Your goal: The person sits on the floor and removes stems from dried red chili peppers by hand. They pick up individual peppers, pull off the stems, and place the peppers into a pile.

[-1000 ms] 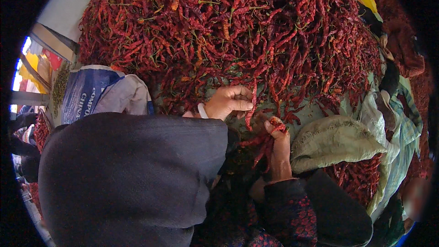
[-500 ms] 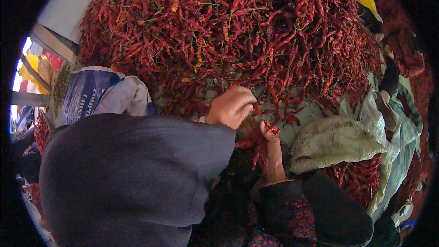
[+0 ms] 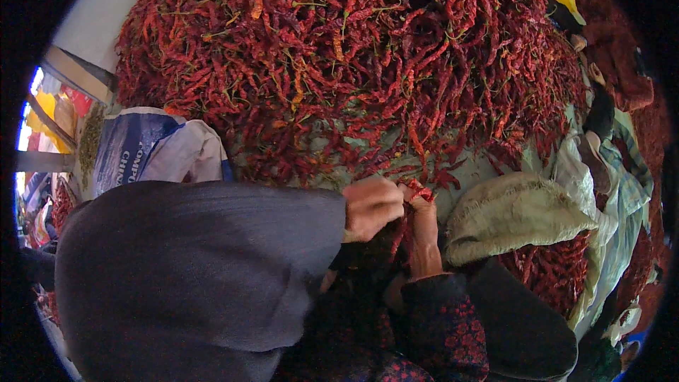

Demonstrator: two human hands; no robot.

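In the right hand point(image 3: 425, 232), bent fingers gripped wrinkled red chillies point(image 3: 420, 192); the left hand point(image 3: 373, 209) curled beside it, its hold unclear. Beyond rose a heap point(image 3: 339, 49) of twisted, dry pods; rightward slumped a coarse, frayed sack point(image 3: 520, 216).

L hand point(image 3: 373, 209) — lower vs. before

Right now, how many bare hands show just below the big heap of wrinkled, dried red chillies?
2: the left hand at centre, the right hand beside it, holding chillies; others may be hidden.
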